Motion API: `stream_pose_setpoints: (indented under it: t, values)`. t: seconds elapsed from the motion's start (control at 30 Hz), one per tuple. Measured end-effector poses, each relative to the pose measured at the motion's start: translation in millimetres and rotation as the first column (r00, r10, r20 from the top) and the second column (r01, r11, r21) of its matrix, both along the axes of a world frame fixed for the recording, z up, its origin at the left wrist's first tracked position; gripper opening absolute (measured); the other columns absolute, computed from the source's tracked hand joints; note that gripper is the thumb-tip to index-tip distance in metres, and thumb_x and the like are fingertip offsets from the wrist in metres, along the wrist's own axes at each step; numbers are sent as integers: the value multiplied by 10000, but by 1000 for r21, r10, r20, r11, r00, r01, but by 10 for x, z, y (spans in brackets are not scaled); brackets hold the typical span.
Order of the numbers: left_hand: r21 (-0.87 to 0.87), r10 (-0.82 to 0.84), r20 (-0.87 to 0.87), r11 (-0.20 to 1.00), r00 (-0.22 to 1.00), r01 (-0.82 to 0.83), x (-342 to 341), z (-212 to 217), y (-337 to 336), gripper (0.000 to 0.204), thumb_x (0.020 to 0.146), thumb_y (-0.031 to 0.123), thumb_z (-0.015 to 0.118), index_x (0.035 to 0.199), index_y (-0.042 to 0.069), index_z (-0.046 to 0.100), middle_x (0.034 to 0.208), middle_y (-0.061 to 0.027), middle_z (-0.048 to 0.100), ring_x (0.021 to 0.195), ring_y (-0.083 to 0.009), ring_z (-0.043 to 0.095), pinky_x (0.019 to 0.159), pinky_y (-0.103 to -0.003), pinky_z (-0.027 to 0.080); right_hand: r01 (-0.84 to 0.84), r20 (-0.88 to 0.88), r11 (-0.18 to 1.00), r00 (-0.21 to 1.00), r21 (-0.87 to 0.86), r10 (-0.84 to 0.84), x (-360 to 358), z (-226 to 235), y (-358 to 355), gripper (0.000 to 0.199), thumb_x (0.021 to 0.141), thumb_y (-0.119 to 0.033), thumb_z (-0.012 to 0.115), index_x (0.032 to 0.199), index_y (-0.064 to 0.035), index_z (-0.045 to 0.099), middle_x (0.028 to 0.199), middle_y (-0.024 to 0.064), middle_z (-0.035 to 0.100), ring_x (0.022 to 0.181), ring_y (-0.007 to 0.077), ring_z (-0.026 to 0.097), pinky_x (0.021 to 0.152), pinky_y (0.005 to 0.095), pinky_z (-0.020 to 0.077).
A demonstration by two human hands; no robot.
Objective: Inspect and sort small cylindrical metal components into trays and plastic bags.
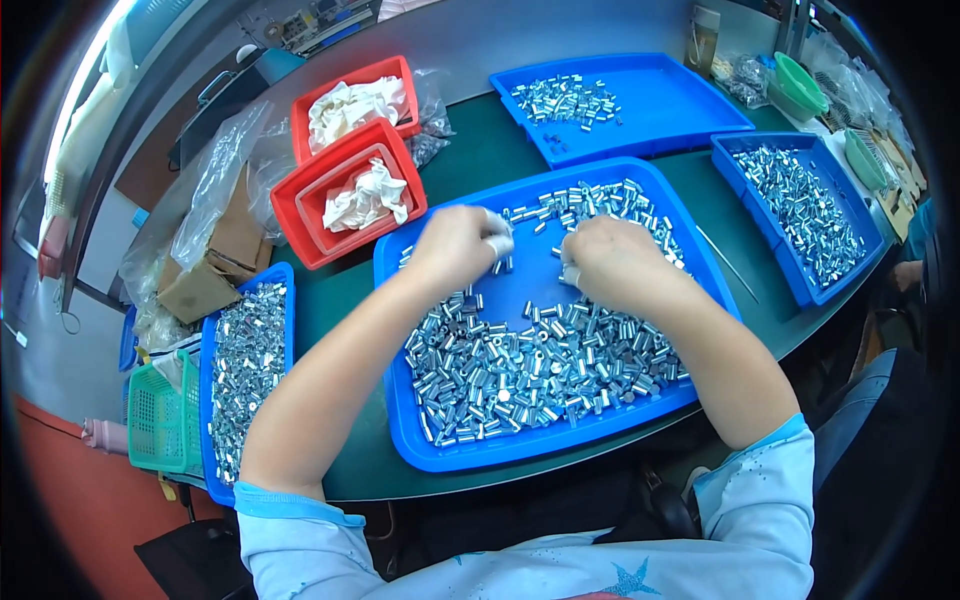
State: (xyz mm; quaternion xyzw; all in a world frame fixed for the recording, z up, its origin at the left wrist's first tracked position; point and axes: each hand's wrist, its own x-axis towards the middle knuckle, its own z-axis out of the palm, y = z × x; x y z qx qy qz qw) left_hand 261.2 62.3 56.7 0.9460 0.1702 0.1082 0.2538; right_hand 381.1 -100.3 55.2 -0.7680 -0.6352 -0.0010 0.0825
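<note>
A large blue tray [455, 458] in front of me holds a great many short, shiny metal sleeves [540, 370]. They lie thickest along its near half, with more along the far side. My left hand [465, 245] is over the tray's left part, fingers curled together, white covers on the fingertips. Small metal sleeves [503, 266] show right at those fingertips; whether they are gripped I cannot tell. Opposite it, my right hand [612, 255] is closed with its fingers bent down toward the tray, and its own knuckles hide what it pinches. Bare blue tray bottom shows between the hands.
Two red bins [290, 215] with white cloth-like pieces stand at the back left. Other blue trays of metal parts lie at the left [290, 300], far side [660, 95] and right [800, 290]. A thin rod [728, 264] rests on the green table beside the main tray.
</note>
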Motion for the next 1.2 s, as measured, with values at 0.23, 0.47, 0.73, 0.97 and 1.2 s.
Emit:
stream_pose_setpoints:
  t: [0.23, 0.47, 0.73, 0.97, 1.2]
  values:
    - [222, 67, -202, 975, 977, -21, 111, -149, -71, 216, 704, 192, 652, 747, -20, 668, 773, -199, 643, 721, -323, 627, 693, -389, 494, 7, 111, 1000, 994, -21, -5, -59, -123, 62, 106, 686, -75, 585, 739, -56, 675, 831, 128, 657, 821, 275, 634, 649, 383, 526]
    - [149, 154, -213, 981, 965, -123, 274, -148, -103, 204, 669, 151, 632, 708, -49, 648, 782, -245, 625, 776, -363, 624, 726, -412, 502, -51, 191, 996, 981, 67, 37, -59, -201, 69, 106, 697, -56, 553, 728, -54, 654, 774, 106, 630, 786, 258, 605, 664, 359, 505]
    - [382, -177, -232, 888, 956, 257, 143, -177, -46, 128, 695, 103, 624, 741, -9, 664, 794, -227, 630, 777, -352, 622, 726, -417, 503, -33, 179, 999, 983, 29, 27, -58, -186, 65, 101, 705, -66, 554, 717, -56, 654, 783, 97, 633, 788, 254, 604, 668, 365, 507]
    - [261, -78, -97, 960, 992, 101, 52, -167, -26, 123, 690, 131, 650, 743, 22, 668, 791, -203, 637, 777, -345, 624, 700, -412, 508, -76, 206, 988, 977, 132, 47, 16, -278, 95, 102, 680, -74, 578, 695, -72, 679, 763, 116, 660, 750, 267, 649, 598, 364, 528]
    - [491, 20, -276, 862, 961, 123, 23, -199, -213, 143, 742, 143, 622, 825, 37, 670, 817, -189, 633, 778, -347, 614, 707, -423, 488, -23, 199, 993, 980, 117, -1, -30, -267, 131, 103, 677, -79, 580, 704, -73, 679, 784, 118, 663, 773, 262, 647, 603, 371, 528]
